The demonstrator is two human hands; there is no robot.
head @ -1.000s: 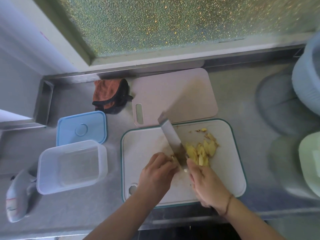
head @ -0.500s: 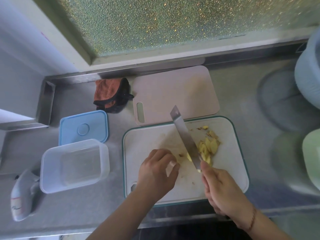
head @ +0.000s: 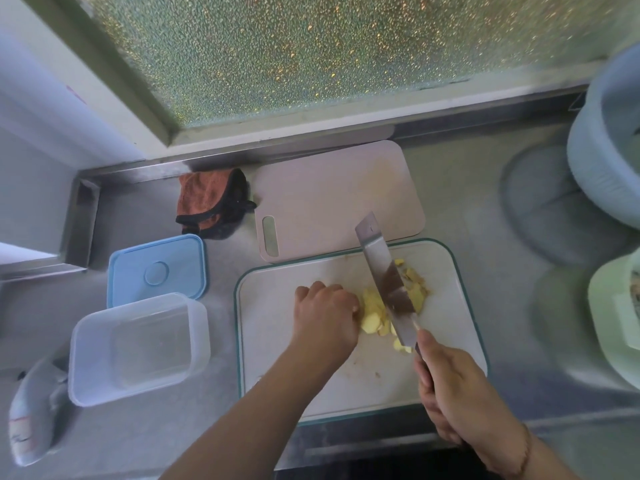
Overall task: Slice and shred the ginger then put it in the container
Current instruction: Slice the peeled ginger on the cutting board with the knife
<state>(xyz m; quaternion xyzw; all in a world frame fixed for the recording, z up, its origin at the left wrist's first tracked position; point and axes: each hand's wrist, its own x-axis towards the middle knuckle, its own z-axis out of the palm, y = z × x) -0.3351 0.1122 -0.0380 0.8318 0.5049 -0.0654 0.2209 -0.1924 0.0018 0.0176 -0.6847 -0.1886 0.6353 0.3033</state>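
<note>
Ginger slices (head: 375, 311) heaped mid-board (head: 270, 341), pressed at 3 o'clock of left hand (head: 325, 313), fingers curled. Knife (head: 384, 271) gripped by right hand (head: 457, 386), blade pointing 11 o'clock. Container (head: 138, 348) at 9 o'clock on bench.

Left hand (head: 325, 315) curled knuckles-up, right hand (head: 460, 386) fisted.

Orange cloth (head: 207, 199) beside pink board (head: 339, 199); blue basin (head: 606, 140), green basin (head: 616, 323) right.

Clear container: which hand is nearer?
Left. The left hand rests by the ginger slices on the white board, just right of the clear container; the right hand grips the knife farther right.
</note>
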